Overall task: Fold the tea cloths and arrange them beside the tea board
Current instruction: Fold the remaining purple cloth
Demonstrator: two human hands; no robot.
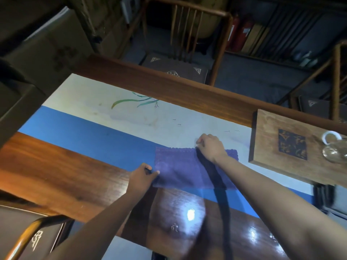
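A purple tea cloth (178, 167) lies flat on the blue and white table runner (90, 132), left of the wooden tea board (270, 143). My left hand (142, 178) pinches the cloth's near left edge. At the cloth's far edge, near its middle, my right hand (211, 147) pinches the hem with curled fingers. A dark strap (216, 181) hangs across the cloth below my right wrist.
The tea board holds a glass pitcher (334, 152) and a white cup (331, 137) at its right end. A dark cloth-like bundle (324, 196) lies blurred near the board's front corner. Wooden chairs (187, 34) stand behind the table (56, 171).
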